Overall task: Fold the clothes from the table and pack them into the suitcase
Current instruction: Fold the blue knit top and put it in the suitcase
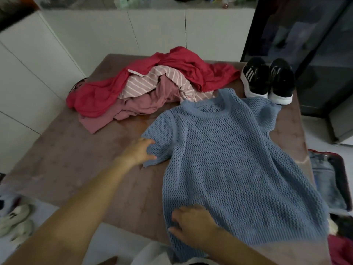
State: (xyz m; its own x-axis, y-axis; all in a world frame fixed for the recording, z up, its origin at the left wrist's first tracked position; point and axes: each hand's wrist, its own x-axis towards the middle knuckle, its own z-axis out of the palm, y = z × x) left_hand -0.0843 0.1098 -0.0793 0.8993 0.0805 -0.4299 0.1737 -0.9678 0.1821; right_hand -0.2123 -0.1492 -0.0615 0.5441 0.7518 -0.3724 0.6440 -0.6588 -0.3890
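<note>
The left hand (140, 152) is seen stretched out at the end of a nearly straight arm, its fingers extended and laid on the cuff of the left-lying sleeve of a blue open-knit top (229, 159). Nothing is gripped.

The right hand (191, 224) is pressed flat on the near hem of the same top, palm down, fingers spread and pointed leftward, the forearm drawn in from the lower right.

The top is spread face up on the brown table (76, 159), collar away from the person and both short sleeves laid outward.

Behind it, a red garment (99, 96), a pink-and-white striped garment (141, 83) and a dusty pink garment (145, 106) are heaped unfolded.

A pair of black sneakers (267, 79) is stood at the far right corner, touching the top's sleeve.

The red-edged suitcase (343, 178) is glimpsed open beside the table's right edge, with folded denim (324, 180) inside.
</note>
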